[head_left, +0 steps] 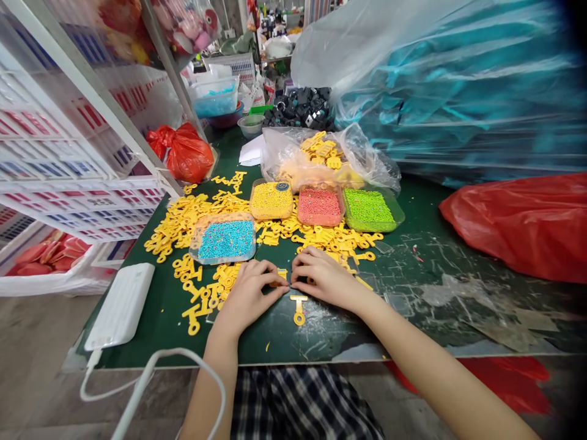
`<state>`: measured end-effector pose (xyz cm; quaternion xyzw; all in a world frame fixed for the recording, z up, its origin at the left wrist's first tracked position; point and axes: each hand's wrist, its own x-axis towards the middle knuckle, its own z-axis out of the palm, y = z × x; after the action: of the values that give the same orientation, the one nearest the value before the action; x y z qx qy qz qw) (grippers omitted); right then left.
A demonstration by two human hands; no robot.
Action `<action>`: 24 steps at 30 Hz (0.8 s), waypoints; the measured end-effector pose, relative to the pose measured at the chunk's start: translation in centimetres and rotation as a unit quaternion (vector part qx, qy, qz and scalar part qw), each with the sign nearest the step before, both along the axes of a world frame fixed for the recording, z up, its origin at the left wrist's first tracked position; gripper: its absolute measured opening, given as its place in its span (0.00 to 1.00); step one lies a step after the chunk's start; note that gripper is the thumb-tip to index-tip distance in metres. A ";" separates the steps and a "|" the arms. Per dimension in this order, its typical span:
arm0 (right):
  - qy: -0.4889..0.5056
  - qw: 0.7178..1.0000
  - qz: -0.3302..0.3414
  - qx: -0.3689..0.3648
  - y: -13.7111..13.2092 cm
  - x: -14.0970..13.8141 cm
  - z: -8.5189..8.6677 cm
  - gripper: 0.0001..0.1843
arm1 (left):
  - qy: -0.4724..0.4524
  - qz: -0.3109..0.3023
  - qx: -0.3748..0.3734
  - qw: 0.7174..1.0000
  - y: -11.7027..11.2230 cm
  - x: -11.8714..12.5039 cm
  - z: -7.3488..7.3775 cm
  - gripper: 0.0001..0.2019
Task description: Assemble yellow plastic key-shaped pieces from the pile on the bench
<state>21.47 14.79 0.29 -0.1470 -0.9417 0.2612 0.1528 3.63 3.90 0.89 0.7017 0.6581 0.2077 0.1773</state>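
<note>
As observed over a dark green work mat (330,342), the left hand (250,297) and right hand (324,278) are curled inward, fingertips almost meeting around a small yellow plastic piece (280,277); whether it is gripped cannot be told. A flat yellow plastic key-shaped tag (299,310) is lying just below the right fingers; a clear tray of blue beads (224,240) is set beyond the left fingers.

Yellow plastic keys (298,304) — smooth, matt

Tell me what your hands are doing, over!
Left hand and right hand both touching a small yellow plastic piece. Flat yellow plastic key-shaped piece lying loose below. Heap of yellow plastic pieces beyond.
</note>
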 end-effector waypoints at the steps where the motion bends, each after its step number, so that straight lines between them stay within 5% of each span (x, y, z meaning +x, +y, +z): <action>1: 0.001 1.000 0.002 0.000 0.0 0.0 0.0 0.02 | 0.003 -0.004 -0.003 1.000 0.0 0.0 0.0 0.03; 24: 0.005 0.998 -0.031 0.056 0.7 0.1 -0.8 0.03 | 0.045 -0.065 0.007 0.997 0.4 1.0 -0.2 0.05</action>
<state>21.59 15.46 -0.54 -0.1655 -0.9491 0.2041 0.1738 4.67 4.33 0.71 0.7527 0.6169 0.1685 0.1562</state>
